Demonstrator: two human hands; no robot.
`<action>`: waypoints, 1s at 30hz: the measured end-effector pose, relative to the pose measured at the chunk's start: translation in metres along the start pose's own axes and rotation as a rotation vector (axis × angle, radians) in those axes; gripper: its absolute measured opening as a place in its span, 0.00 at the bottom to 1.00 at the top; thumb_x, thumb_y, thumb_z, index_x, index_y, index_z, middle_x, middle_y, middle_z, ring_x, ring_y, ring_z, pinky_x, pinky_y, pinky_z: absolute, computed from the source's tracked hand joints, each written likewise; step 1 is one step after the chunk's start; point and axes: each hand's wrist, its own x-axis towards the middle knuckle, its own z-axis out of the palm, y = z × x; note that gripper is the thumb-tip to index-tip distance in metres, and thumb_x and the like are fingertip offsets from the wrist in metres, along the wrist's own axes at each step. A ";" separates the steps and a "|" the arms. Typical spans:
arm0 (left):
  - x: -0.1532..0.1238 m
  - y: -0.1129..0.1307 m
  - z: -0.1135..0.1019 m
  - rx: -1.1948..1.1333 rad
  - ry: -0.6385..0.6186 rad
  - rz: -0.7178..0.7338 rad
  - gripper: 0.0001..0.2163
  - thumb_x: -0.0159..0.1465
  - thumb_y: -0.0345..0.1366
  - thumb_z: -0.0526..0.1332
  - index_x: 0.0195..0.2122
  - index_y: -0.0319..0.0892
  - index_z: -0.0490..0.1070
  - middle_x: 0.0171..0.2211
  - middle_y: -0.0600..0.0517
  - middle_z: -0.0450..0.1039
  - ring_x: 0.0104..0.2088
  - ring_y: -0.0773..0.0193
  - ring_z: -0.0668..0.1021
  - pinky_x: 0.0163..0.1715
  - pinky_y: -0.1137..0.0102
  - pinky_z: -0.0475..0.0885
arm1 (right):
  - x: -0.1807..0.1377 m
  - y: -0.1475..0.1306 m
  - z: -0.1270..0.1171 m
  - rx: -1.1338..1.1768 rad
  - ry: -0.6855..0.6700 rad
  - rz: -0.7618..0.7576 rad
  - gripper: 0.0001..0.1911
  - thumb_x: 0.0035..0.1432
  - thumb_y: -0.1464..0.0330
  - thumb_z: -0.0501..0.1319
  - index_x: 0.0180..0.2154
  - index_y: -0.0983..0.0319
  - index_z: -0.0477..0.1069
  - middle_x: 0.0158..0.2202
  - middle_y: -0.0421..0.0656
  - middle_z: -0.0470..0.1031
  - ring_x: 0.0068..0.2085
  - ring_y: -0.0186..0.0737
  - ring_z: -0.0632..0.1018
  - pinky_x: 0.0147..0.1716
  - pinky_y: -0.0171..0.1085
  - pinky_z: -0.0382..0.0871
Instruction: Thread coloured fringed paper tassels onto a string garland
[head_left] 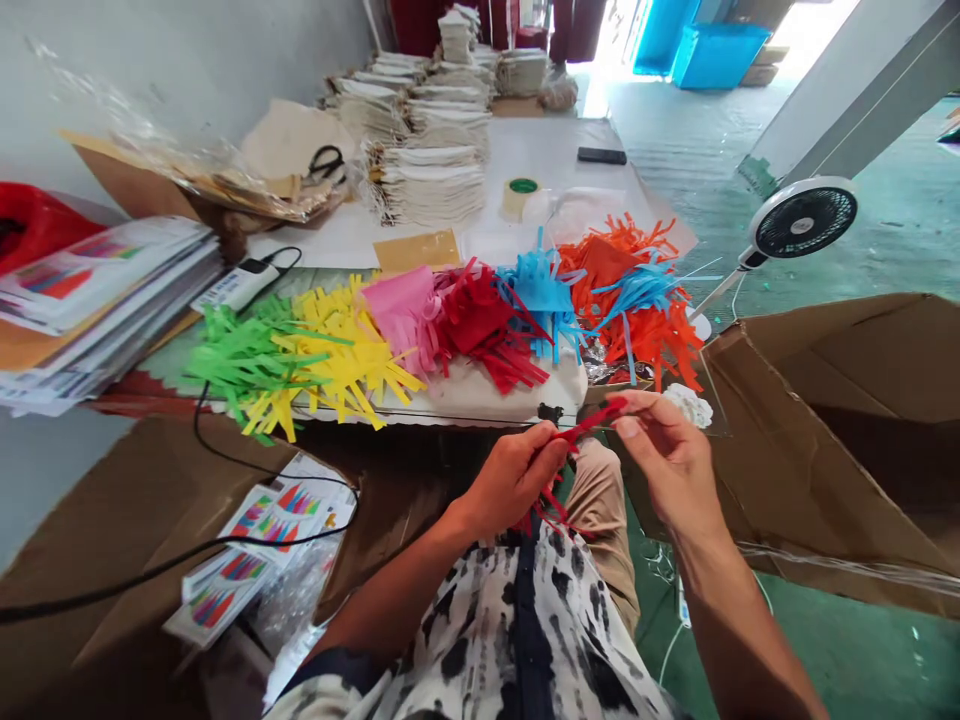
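My left hand (pixel 514 475) and my right hand (pixel 664 450) are raised over my lap, and both pinch one red fringed paper strip (pixel 589 422) between them. The strip's loose red fringes hang down below my left hand. Just beyond, along the table's (pixel 525 150) near edge, lie piles of fringed paper: green (pixel 232 360), yellow (pixel 345 350), pink (pixel 405 310), red (pixel 487 325), blue (pixel 544 290) and orange (pixel 645 310).
Stacks of cream bags (pixel 435 180), scissors (pixel 326 160), a tape roll (pixel 520 195) and a phone (pixel 601 155) sit farther back. Printed sheets (pixel 97 290) are piled at left. A small fan (pixel 801 220) and an open cardboard box (pixel 847 430) stand at right. A black cable (pixel 225 540) crosses the cardboard at lower left.
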 end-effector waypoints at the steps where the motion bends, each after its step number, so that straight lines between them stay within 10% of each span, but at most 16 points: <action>1: 0.002 -0.001 0.000 -0.013 0.011 -0.003 0.20 0.78 0.51 0.52 0.32 0.43 0.66 0.26 0.57 0.66 0.26 0.69 0.67 0.29 0.73 0.63 | 0.002 0.001 0.003 0.013 -0.072 0.026 0.13 0.65 0.57 0.70 0.48 0.55 0.81 0.42 0.42 0.81 0.42 0.40 0.80 0.43 0.38 0.77; 5: 0.011 -0.009 -0.001 0.012 -0.042 -0.030 0.17 0.75 0.49 0.56 0.35 0.42 0.69 0.25 0.58 0.65 0.25 0.70 0.66 0.27 0.74 0.61 | 0.019 0.006 0.009 0.097 -0.211 0.135 0.13 0.69 0.57 0.67 0.38 0.59 0.82 0.29 0.41 0.79 0.28 0.37 0.78 0.25 0.34 0.72; 8: 0.015 -0.019 -0.010 0.123 -0.044 -0.038 0.14 0.74 0.46 0.59 0.36 0.41 0.72 0.27 0.58 0.69 0.27 0.69 0.68 0.28 0.73 0.62 | 0.051 0.005 0.004 0.193 -0.010 0.104 0.12 0.70 0.57 0.66 0.40 0.58 0.80 0.29 0.40 0.81 0.21 0.33 0.75 0.19 0.33 0.68; 11: 0.020 -0.028 -0.030 0.260 0.027 -0.005 0.12 0.74 0.43 0.60 0.39 0.41 0.76 0.33 0.54 0.77 0.32 0.65 0.74 0.34 0.71 0.66 | 0.096 0.000 -0.007 0.133 0.258 -0.184 0.10 0.72 0.58 0.64 0.44 0.55 0.81 0.45 0.44 0.84 0.37 0.40 0.85 0.40 0.42 0.81; 14: 0.033 -0.037 -0.060 0.482 0.206 0.074 0.09 0.74 0.40 0.60 0.41 0.43 0.77 0.39 0.50 0.81 0.40 0.60 0.79 0.43 0.67 0.71 | 0.143 0.002 -0.017 -0.244 0.307 -0.508 0.15 0.76 0.61 0.58 0.55 0.54 0.80 0.55 0.47 0.81 0.55 0.50 0.82 0.59 0.52 0.75; 17: 0.055 -0.049 -0.093 0.756 0.384 0.156 0.08 0.75 0.37 0.59 0.45 0.42 0.78 0.44 0.46 0.81 0.48 0.54 0.78 0.53 0.61 0.71 | 0.181 0.021 -0.021 -0.657 0.128 -0.669 0.19 0.75 0.68 0.56 0.61 0.57 0.77 0.61 0.52 0.79 0.65 0.53 0.76 0.67 0.53 0.66; 21: 0.083 -0.069 -0.126 1.001 0.417 0.122 0.12 0.73 0.32 0.60 0.55 0.37 0.76 0.53 0.41 0.79 0.56 0.48 0.76 0.60 0.57 0.70 | 0.202 0.052 -0.006 -0.926 0.028 -0.408 0.25 0.66 0.71 0.62 0.63 0.61 0.75 0.68 0.55 0.72 0.65 0.60 0.75 0.63 0.57 0.70; 30: 0.093 -0.078 -0.139 1.189 0.412 0.119 0.14 0.73 0.31 0.56 0.55 0.38 0.78 0.51 0.41 0.81 0.55 0.47 0.78 0.58 0.54 0.72 | 0.167 0.056 0.100 -0.872 -0.232 -0.678 0.16 0.69 0.72 0.57 0.50 0.57 0.82 0.50 0.46 0.84 0.49 0.49 0.82 0.50 0.46 0.74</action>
